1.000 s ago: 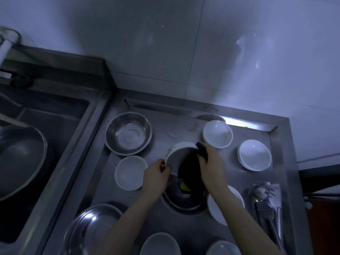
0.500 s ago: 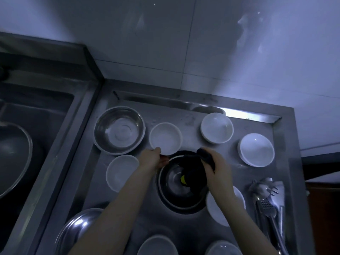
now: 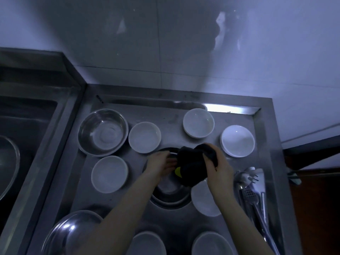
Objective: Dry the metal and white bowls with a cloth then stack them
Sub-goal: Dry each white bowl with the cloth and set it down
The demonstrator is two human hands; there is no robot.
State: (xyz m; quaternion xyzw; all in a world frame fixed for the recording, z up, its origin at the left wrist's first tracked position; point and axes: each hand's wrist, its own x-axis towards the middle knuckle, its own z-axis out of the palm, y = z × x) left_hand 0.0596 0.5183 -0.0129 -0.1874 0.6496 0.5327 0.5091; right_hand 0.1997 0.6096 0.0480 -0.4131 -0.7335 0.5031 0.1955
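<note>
Drying the round metal bowl point(image 3: 170, 192) at the middle of the steel tabletop point(image 3: 265, 162), to my eye, with no stack begun.

At the frame's centre the right hand point(image 3: 219, 169) clenches a bunched dark cloth with a yellow patch point(image 3: 191, 167) over that bowl, while the left hand point(image 3: 161, 163) reaches to the bowl's far rim, fingers loosely extended; whether it grips the rim I cannot tell. White round bowls ring it singly, one point(image 3: 144, 137) just above the left hand. Next, I judge, the left hand must steady the bowl while the cloth wipes inside.
</note>
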